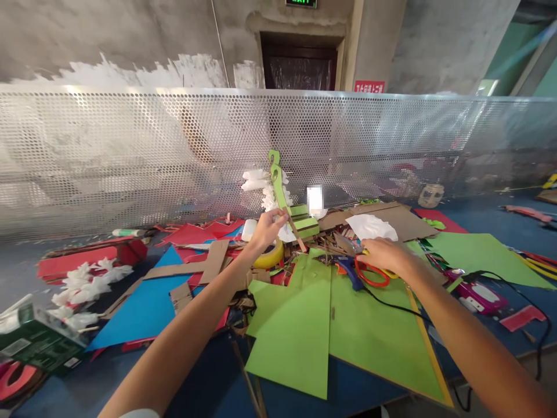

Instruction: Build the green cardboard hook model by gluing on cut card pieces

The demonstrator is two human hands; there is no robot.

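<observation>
bare, patchy concrete wall [143, 32] stands at the far side, broken by a dark doorway [300, 64], and a perforated metal screen [130, 133] runs left to right along the far part of a blue table [195, 371]. green sheets [291, 342] lie across the near middle, a blue sheet [143, 310] on the left, with cardboard and red scraps around them.

at the middle, the left hand [267, 227] has its thumb and fingertips pinched together on the upper end of a brown strip [296, 233]. the strip's long axis slants from that far left end down to a near right end, by the far edge of the green sheets. just beyond it, a green curved piece [278, 180] rises with its length near upright, its curled top tipping slightly left.

on the right, the right hand [385, 255] has curled fingers over an orange loop handle [374, 285], beside a blue glue gun [357, 281]; i cannot tell whether they grip anything.
</observation>
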